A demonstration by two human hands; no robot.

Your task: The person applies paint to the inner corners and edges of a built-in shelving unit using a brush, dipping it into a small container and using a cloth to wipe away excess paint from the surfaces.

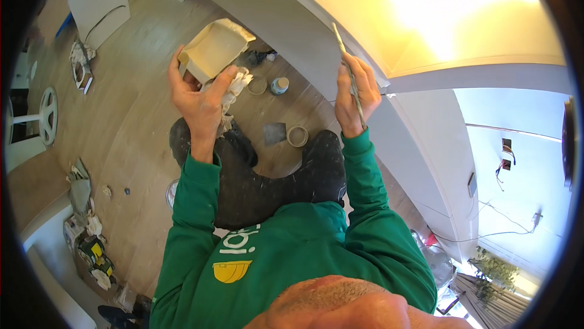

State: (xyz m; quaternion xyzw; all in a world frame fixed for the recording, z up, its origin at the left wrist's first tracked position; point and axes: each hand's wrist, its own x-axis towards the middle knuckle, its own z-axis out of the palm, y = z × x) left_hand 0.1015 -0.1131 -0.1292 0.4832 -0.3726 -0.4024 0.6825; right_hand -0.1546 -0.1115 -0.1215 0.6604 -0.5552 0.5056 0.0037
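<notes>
My left hand [204,101] is wrapped round the side of a shallow cream-coloured tray [216,46] with a ragged rim. A crumpled whitish rag [236,90] is bunched by its thumb, over the near side of the tray. In my right hand [358,93] a thin, pale greenish stick-like tool [338,38] is pinched upright; its exact kind is hard to tell. The upper tip of the tool is close to the edge of a brightly lit cream panel [474,37]. Whether the tip touches that edge cannot be made out.
On the wooden floor [140,104] stand a small capped jar [280,85] and a roll of tape [297,136], with a dark square sheet [274,133] beside them. A grey-white panel [292,31] runs along the right. Rags and tools [94,256] lie far left.
</notes>
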